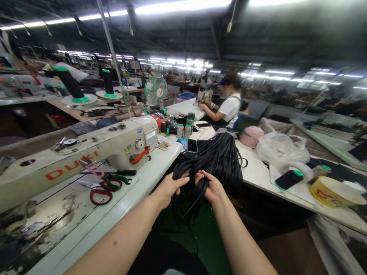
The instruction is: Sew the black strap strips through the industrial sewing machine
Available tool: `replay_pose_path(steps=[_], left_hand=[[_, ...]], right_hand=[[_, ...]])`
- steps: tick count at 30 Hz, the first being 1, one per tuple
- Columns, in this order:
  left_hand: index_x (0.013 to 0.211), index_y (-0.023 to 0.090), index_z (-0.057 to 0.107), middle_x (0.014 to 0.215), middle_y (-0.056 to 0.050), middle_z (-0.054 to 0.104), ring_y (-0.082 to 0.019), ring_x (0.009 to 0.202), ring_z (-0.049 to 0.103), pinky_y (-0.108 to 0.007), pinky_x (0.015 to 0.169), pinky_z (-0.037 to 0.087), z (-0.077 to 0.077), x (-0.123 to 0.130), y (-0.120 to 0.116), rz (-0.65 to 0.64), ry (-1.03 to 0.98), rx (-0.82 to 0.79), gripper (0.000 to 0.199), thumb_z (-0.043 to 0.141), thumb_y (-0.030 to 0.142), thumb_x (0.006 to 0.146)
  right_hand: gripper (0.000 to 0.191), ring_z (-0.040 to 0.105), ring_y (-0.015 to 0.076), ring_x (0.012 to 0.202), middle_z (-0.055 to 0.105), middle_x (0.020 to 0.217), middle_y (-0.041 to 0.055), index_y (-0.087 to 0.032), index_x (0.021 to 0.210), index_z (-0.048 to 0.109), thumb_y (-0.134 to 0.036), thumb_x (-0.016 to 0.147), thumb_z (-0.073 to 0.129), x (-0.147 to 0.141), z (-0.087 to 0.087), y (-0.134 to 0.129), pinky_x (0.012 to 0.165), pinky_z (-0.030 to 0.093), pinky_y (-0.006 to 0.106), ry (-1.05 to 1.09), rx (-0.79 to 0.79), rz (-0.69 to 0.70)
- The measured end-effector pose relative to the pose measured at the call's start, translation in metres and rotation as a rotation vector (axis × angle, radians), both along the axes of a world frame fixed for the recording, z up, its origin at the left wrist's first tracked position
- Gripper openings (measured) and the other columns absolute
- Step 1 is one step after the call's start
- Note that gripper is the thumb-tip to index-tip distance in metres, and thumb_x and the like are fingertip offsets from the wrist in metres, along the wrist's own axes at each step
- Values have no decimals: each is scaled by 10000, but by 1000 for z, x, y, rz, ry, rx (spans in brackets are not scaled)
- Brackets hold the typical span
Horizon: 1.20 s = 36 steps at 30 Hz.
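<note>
Black strips gripped in both hands at the worktop edge

The black strips (226, 164) lie in a thick heap on the worktop (255, 162), with lengths looping over its near edge and hanging below. The left hand (168, 189) has its fingers curled about strips at the left of the heap; the right hand (213, 188) has its fingers bent round a folded length. The two grips stand a little apart, palms turned inward, an arrangement that probably stops the loose lengths spreading. The worktop appears to bear most of the weight, leaving the hands only the near portion.

A phone (192, 146) lies flat at the left side of the heap, within easy reach. To the left, red-handled scissors (101, 195) lie beside the sewing machine (123, 143), likely placed there for ready access. Pale thread spools (184, 131) stand upright beyond the phone, presumably out of the way of the strips. On the right are a pink container (251, 136) and a clear plastic bag (282, 149), both beside the heap. Farther off, another person (231, 109) sits at a separate machine
</note>
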State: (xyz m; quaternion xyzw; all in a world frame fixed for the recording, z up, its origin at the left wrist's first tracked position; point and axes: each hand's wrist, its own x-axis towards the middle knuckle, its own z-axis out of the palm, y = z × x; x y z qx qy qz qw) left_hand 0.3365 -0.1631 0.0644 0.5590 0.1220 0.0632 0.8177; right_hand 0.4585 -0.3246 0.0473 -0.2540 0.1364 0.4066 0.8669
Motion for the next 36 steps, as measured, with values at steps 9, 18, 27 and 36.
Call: replay_pose_path(steps=[9, 18, 27, 36], left_hand=[[1249, 172, 633, 911, -63, 713, -114, 581, 595, -173, 386, 218, -18, -18, -23, -245, 186, 151, 633, 828, 430, 706], [772, 187, 520, 596, 35, 542, -104, 475, 502, -194, 387, 223, -9, -30, -26, -301, 261, 323, 309, 690, 444, 759], [918, 219, 525, 590, 44, 516, -121, 478, 461, -194, 381, 231, 9, -70, -12, -305, 251, 432, 345, 659, 513, 799], [1109, 421, 671, 804, 3, 684, -268, 727, 651, -341, 584, 529, 36, -135, 47, -298, 83, 618, 433, 647, 686, 767]], right_hand=[[84, 604, 99, 585, 635, 745, -41, -145, 911, 642, -220, 948, 641, -35, -40, 43, 545, 562, 243, -86, -58, -95], [148, 556, 76, 555, 628, 807, -26, -143, 996, 630, -288, 971, 615, 64, -23, 14, 459, 486, 192, -9, -105, -136], [194, 579, 88, 591, 645, 862, -6, -148, 1055, 628, -323, 970, 615, 171, 26, -23, 480, 505, 207, -52, -168, -203], [237, 627, 123, 683, 665, 949, 23, -154, 1106, 623, -345, 966, 616, 208, 40, -34, 556, 558, 257, -151, -253, -186]])
